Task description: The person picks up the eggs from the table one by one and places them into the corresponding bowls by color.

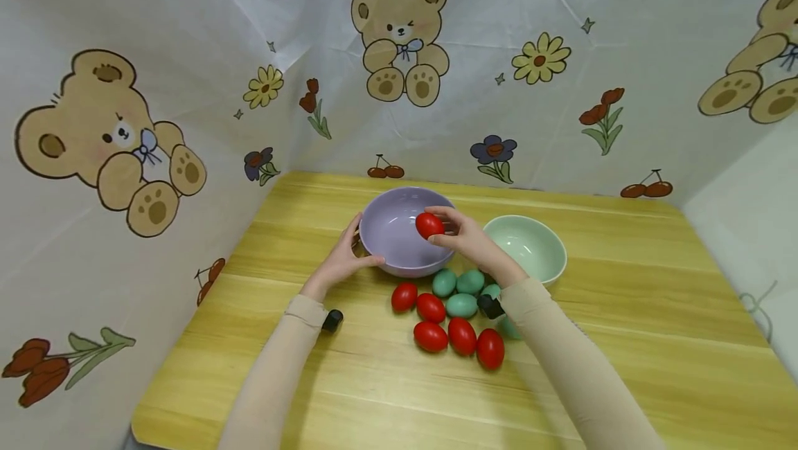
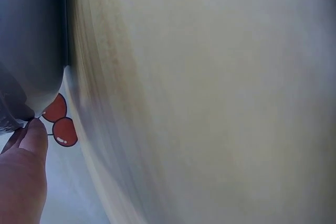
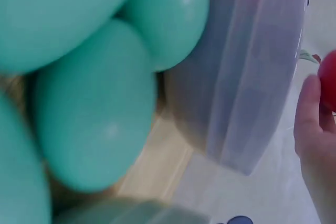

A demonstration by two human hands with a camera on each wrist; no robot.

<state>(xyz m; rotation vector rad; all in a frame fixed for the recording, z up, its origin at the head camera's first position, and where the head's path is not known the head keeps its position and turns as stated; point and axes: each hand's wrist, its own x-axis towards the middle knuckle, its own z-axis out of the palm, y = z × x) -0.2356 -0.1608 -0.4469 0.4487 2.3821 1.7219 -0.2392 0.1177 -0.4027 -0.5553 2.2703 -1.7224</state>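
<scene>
Left hand (image 1: 341, 258): spread wide about the left side of the purple bowl (image 1: 393, 232), holding it, thumb at the near rim. Right hand (image 1: 469, 235): extended over the bowl's right part, fingers and thumb parted by the width of one red egg (image 1: 429, 226), gripped above the rim. Right wrist feed: gives me green eggs (image 3: 100, 108) up close, near the bowl's outer wall. Head feed: alone shows me five loose red eggs (image 1: 462, 336) on the table (image 1: 349, 381).
</scene>
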